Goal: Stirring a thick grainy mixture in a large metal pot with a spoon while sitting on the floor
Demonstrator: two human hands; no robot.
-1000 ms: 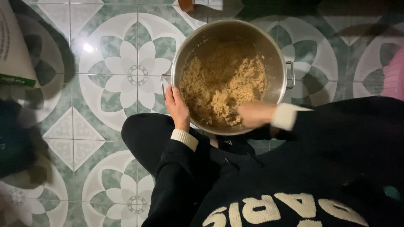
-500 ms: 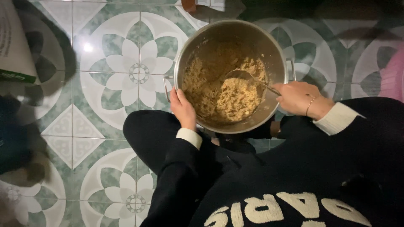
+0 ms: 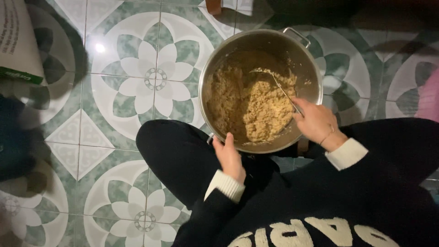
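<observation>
We've got our left hand (image 3: pixel 230 158) gripping the near rim of the steel pot (image 3: pixel 307 64) at upper centre, right hand (image 3: pixel 317 122) closed around the spoon (image 3: pixel 274 82), and the beige mash (image 3: pixel 249 103) looks clumpy, so mixing's only partway there.

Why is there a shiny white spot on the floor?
Head view: a lamp's glare bounces off the glossy floor tiles; the corners fall into dark shadow; the metal pot, the spoon and the right hand look sharp.
</observation>
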